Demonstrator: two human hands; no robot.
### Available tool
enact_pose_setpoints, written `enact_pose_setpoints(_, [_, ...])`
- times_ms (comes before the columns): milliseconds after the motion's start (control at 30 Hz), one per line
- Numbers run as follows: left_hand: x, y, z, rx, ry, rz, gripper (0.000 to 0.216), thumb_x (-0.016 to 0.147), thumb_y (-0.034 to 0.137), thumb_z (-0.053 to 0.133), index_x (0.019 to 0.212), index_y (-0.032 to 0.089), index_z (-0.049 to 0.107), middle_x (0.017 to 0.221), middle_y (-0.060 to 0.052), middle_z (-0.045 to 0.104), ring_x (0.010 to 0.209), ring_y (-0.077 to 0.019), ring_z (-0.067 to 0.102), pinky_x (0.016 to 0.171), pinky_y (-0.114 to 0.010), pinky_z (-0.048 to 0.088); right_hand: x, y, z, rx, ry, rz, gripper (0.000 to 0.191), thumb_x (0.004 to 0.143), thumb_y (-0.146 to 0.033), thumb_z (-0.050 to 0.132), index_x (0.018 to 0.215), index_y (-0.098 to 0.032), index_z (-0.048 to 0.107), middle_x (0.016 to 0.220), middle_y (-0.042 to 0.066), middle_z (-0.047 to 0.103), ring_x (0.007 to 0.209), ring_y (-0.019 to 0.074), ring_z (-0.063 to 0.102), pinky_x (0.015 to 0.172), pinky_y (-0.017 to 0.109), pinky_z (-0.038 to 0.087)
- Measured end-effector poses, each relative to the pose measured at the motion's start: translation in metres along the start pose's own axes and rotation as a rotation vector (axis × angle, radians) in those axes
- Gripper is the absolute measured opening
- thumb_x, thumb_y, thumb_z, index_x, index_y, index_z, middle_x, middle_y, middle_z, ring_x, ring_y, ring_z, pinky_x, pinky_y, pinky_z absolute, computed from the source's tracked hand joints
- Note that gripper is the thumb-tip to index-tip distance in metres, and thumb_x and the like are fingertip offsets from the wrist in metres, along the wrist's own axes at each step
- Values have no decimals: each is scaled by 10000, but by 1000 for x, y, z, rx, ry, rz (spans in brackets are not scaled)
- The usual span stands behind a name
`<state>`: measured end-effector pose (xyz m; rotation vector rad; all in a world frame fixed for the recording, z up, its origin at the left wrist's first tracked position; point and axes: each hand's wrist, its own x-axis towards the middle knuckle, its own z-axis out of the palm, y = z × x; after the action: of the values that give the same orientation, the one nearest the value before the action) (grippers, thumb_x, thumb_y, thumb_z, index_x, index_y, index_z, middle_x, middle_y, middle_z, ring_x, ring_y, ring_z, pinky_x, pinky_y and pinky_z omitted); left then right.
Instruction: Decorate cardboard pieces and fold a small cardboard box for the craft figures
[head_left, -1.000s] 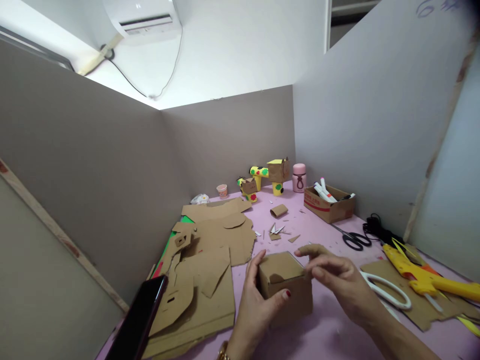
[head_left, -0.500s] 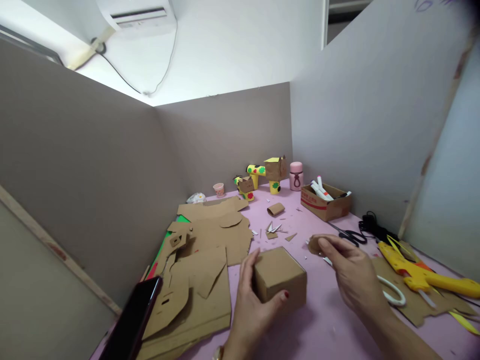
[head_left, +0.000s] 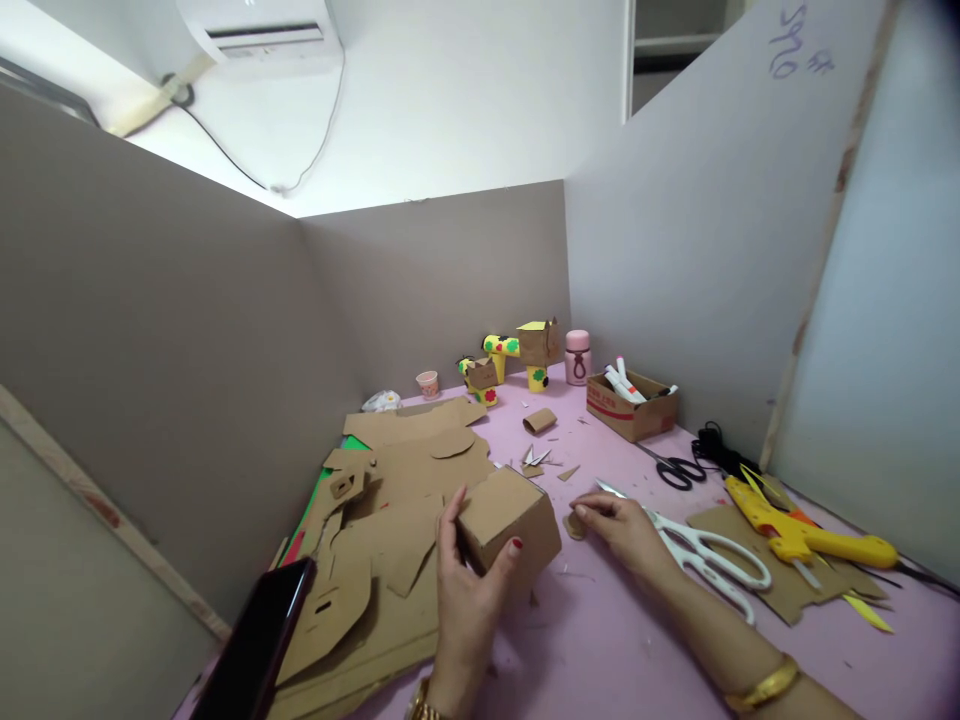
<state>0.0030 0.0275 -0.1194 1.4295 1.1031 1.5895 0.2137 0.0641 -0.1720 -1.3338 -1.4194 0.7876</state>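
My left hand (head_left: 474, 590) is wrapped round a small cardboard box (head_left: 510, 525), thumb on the near face and fingers along its left side. The box is tilted. To its right, my right hand (head_left: 619, 530) pinches a small rounded cardboard piece (head_left: 575, 525) between thumb and fingers, close to the box but apart from it. White-handled scissors (head_left: 705, 560) lie beside and partly behind the right forearm. Cardboard scraps (head_left: 534, 460) and a short cardboard tube (head_left: 540, 421) lie beyond the box.
Cut cardboard sheets (head_left: 405, 460) cover the left side, with a phone (head_left: 259, 640) in front. At right lie a yellow glue gun (head_left: 795, 535) and black scissors (head_left: 673, 470). A carton (head_left: 630, 412) of markers, a pink bottle (head_left: 577, 357) and yellow cardboard animals (head_left: 536, 345) stand farther back.
My right hand has moved left and down with the cardboard piece, nearer the box. The box is now more tilted in my left hand. The white-handled scissors show more fully.
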Motion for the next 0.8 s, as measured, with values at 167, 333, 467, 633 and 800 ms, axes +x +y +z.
enact_pose_setpoints(167, [3,-1,-2,-31,31,-16,682,696,353,688,1294,233,382,1331,-117,446,1224,-290,430,1002,-406,355,6,6,-21,-130,36,28,189,883,-299,540,941,-139,619,923,18,656,790,168,637,705,349,517])
enact_pose_setpoints(333, [2,0,-1,-23,5,-25,678,688,365,691,1282,231,394,1333,-119,438,1219,-299,429,1006,-417,348,5,5,-14,-226,31,-17,148,869,-273,562,926,-153,626,985,31,651,893,187,617,803,400,483])
enact_pose_setpoints(467, [1,0,1,-1,-47,-37,685,701,382,676,1290,241,358,1343,-128,415,1228,-309,412,1009,-445,332,6,2,-10,-193,68,-29,163,868,-261,564,991,-165,609,1074,47,620,974,206,584,867,441,441])
enact_pose_setpoints(633, [0,-2,2,-19,-133,-51,710,685,376,691,1290,249,343,1343,-121,419,1221,-306,419,994,-417,354,-4,-15,-13,54,42,-39,320,881,-385,510,1132,-188,541,1192,80,558,1069,238,537,906,466,413])
enact_pose_setpoints(800, [-9,3,8,-283,-200,-103,756,617,347,740,1265,206,378,1251,-133,536,1121,-304,522,870,-348,470,-27,-42,1,398,-261,-125,956,594,-696,618,1376,-268,272,1373,104,432,1265,260,384,974,383,397])
